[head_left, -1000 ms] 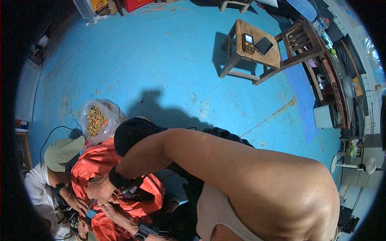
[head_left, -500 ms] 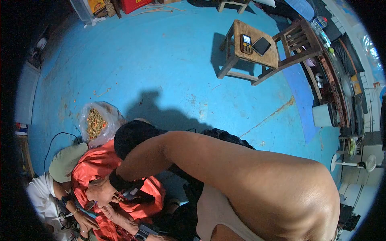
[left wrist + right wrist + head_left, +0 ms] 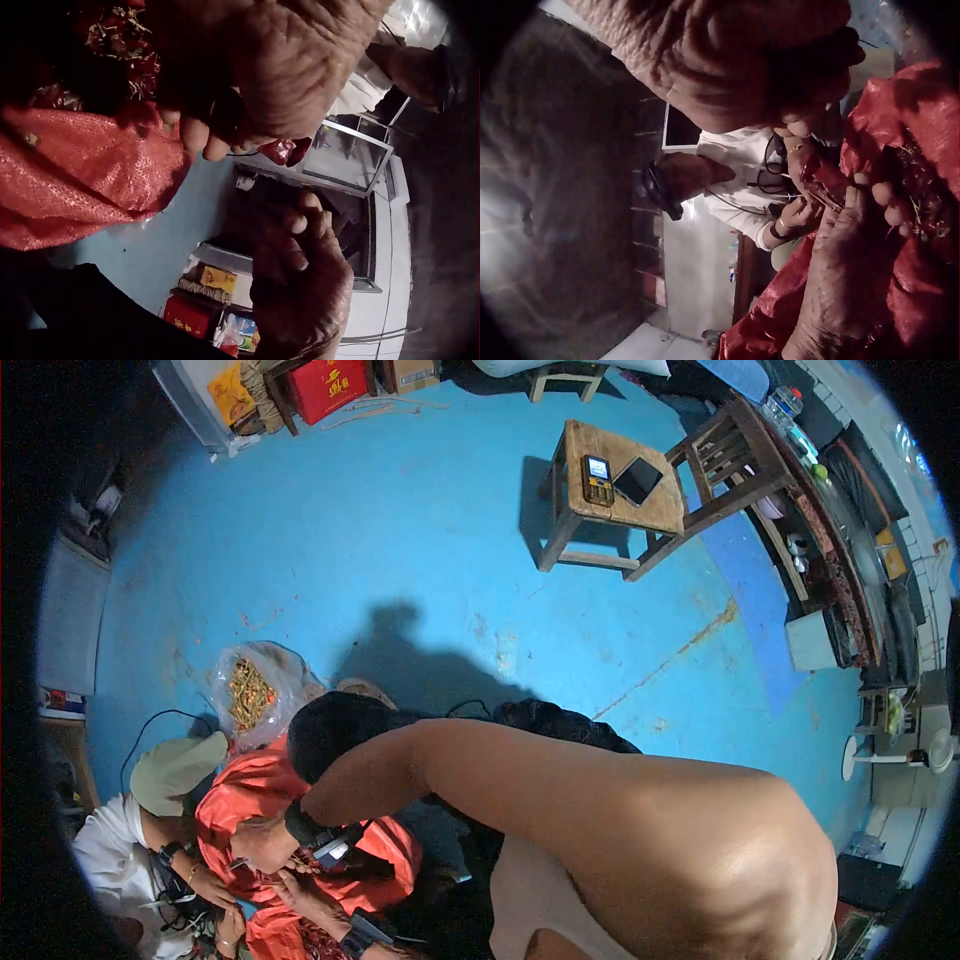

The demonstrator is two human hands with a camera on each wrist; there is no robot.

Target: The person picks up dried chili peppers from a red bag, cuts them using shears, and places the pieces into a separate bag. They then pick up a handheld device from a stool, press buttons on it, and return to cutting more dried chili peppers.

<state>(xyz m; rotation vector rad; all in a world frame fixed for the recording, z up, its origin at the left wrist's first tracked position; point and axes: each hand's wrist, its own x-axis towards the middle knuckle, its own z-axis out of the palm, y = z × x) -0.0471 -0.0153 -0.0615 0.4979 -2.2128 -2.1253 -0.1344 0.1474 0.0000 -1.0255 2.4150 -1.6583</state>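
Note:
Over a red woven sack [image 3: 245, 785] spread low at the left of the head view, both hands work close together. My left hand [image 3: 847, 262] pinches a shiny dried red chilli [image 3: 823, 178] between thumb and fingers, seen in the right wrist view. Facing it, my right hand [image 3: 262, 845] has bent fingers near the chilli's tip; I cannot tell whether it holds anything. In the left wrist view, the right hand [image 3: 304, 277] is mostly in shadow, and the chilli [image 3: 277, 151] shows beside the left hand [image 3: 277, 67]. More dried chillies [image 3: 124, 45] lie in the sack.
Another person in white [image 3: 110, 850] sits opposite, with a hand [image 3: 210, 885] right beside mine. A clear plastic bag [image 3: 285, 675] of stems and bits stands past the sack. Farther off, a wooden chair [image 3: 640, 505] bears two phones; a red box [image 3: 328, 390] stands at the back.
The head view has tilted, so the scene sits lower in it. The other person's hand has drawn back from my right hand. My hands stay together over the sack.

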